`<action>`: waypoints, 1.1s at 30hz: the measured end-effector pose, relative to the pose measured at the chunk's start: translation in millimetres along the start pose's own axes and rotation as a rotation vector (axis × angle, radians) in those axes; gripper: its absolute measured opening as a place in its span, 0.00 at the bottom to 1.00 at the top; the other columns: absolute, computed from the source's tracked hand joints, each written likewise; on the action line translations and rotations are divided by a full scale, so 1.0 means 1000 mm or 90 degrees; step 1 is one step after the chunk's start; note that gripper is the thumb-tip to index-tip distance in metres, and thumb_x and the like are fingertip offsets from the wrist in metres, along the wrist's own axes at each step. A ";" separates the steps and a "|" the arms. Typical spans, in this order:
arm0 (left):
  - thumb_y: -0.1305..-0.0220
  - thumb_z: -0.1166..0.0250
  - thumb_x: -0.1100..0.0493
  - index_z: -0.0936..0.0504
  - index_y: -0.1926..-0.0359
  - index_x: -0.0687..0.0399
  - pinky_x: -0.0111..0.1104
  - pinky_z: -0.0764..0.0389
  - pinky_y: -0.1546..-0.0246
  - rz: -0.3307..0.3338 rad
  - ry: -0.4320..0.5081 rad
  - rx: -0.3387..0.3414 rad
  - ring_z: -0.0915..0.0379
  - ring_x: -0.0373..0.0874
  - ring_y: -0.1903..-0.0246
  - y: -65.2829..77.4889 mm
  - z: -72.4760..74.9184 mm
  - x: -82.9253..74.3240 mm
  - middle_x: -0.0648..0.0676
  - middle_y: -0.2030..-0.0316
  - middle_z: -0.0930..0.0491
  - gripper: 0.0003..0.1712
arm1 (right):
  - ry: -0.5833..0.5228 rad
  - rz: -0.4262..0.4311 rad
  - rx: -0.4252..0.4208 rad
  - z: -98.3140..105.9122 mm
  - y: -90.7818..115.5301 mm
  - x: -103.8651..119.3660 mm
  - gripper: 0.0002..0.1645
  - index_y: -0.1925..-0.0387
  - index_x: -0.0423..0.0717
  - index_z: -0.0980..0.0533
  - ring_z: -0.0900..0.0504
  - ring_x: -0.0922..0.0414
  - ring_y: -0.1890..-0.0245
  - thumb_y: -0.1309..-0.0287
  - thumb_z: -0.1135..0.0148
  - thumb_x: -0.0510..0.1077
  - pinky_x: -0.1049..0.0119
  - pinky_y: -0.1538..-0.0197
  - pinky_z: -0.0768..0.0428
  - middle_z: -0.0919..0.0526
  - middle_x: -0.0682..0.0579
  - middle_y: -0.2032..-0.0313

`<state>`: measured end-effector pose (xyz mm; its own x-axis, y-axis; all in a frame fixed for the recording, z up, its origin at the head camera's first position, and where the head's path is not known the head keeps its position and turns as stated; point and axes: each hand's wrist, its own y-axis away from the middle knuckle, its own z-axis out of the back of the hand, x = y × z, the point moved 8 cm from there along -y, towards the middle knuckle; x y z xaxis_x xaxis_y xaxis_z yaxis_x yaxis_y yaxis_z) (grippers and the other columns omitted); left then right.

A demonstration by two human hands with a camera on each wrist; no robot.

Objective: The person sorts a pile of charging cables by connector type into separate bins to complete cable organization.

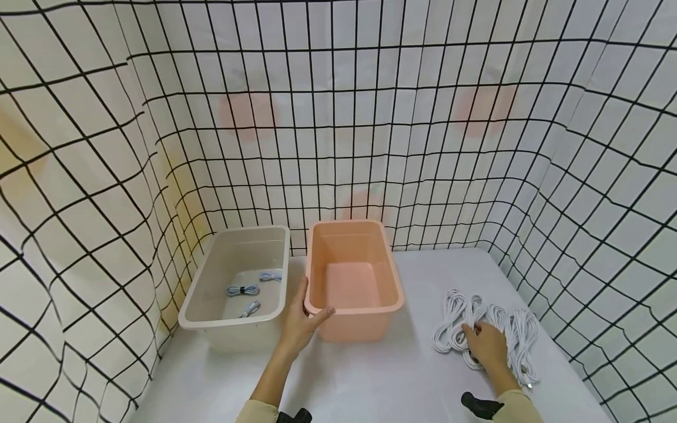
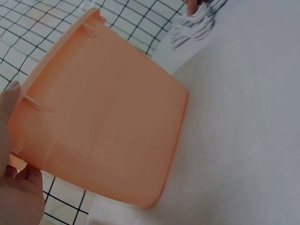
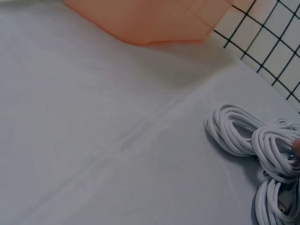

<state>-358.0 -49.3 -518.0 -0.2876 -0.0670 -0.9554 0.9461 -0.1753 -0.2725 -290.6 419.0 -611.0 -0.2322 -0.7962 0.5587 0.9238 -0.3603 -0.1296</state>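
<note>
My left hand [image 1: 300, 322] grips the near left corner of an orange plastic bin [image 1: 359, 326], thumb over the rim and fingers curled beneath it in the left wrist view. The bin's floor shows bare in the head view. At the right, my right hand [image 1: 489, 346] is over a row of coiled white cables [image 1: 453, 314], its thumb and fingers pinching one bundle [image 1: 476, 306]. In the right wrist view only a fingertip [image 3: 296, 148] shows, against a looped white cable [image 3: 234, 129]. The palm side of this hand is hidden.
Left of the orange bin stands a cream bin [image 1: 238, 336] with a few small bundled cables [image 1: 243, 290] inside. Black wire mesh [image 1: 370, 141] walls the table's back and sides. White cloth [image 1: 381, 382] covers the table.
</note>
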 end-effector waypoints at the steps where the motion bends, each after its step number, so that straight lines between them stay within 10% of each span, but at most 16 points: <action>1: 0.39 0.22 0.61 0.55 0.18 0.62 0.44 0.33 0.33 -0.002 0.000 0.004 0.40 0.59 0.29 0.000 0.000 0.000 0.63 0.20 0.55 0.61 | 0.001 0.003 -0.007 0.001 0.000 0.001 0.27 0.52 0.21 0.22 0.20 0.31 0.57 0.29 0.40 0.48 0.35 0.54 0.24 0.17 0.28 0.59; 15: 0.39 0.22 0.59 0.57 0.17 0.60 0.36 0.33 0.33 0.005 0.014 0.018 0.43 0.54 0.27 -0.002 0.000 0.005 0.60 0.19 0.57 0.63 | -0.021 0.004 -0.072 0.005 0.004 0.004 0.23 0.51 0.24 0.19 0.17 0.33 0.59 0.41 0.33 0.41 0.37 0.56 0.21 0.13 0.34 0.63; 33: 0.39 0.23 0.60 0.56 0.17 0.61 0.44 0.36 0.31 0.002 0.011 0.015 0.45 0.57 0.26 -0.001 0.001 0.003 0.60 0.19 0.56 0.62 | -0.246 -0.192 -0.178 0.012 0.005 -0.016 0.22 0.41 0.31 0.21 0.21 0.36 0.48 0.29 0.42 0.42 0.48 0.49 0.25 0.17 0.30 0.49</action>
<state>-360.1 -50.4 -520.7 -0.2814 -0.0513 -0.9582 0.9432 -0.1984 -0.2664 -278.6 435.6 -610.8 -0.2962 -0.4217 0.8570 0.7056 -0.7014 -0.1013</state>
